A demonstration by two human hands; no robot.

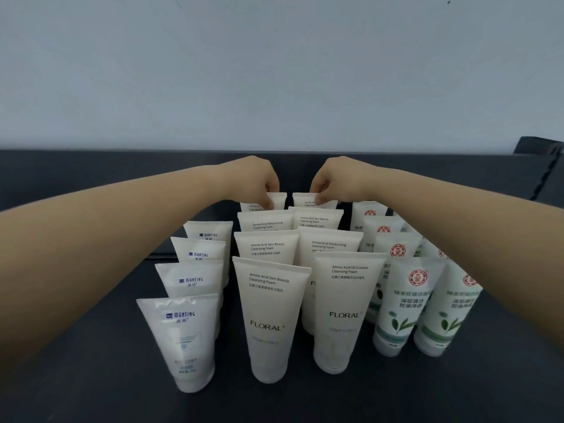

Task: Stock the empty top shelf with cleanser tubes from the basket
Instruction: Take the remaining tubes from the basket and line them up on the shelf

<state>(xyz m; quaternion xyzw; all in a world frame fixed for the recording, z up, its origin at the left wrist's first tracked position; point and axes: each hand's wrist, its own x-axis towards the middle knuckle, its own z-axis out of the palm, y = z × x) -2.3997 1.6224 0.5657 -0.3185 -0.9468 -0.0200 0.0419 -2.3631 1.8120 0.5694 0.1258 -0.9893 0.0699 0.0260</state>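
Cleanser tubes stand cap-down in rows on the dark top shelf (91, 377). On the left is a row of Manting tubes (180, 340). Two rows of white Floral tubes (268, 319) fill the middle. On the right stand green-leaf tubes (399, 303) with a red seal. My left hand (256, 178) pinches the top edge of the rearmost tube of the left Floral row (279, 199). My right hand (334, 178) pinches the top edge of the rearmost tube of the right Floral row (303, 201). The basket is out of view.
A pale grey wall (274, 71) rises directly behind the shelf. At the far right a dark upright with slots (546, 175) and a dark bracket edge (540, 145) border the shelf. Bare shelf surface lies to the left of the Manting row.
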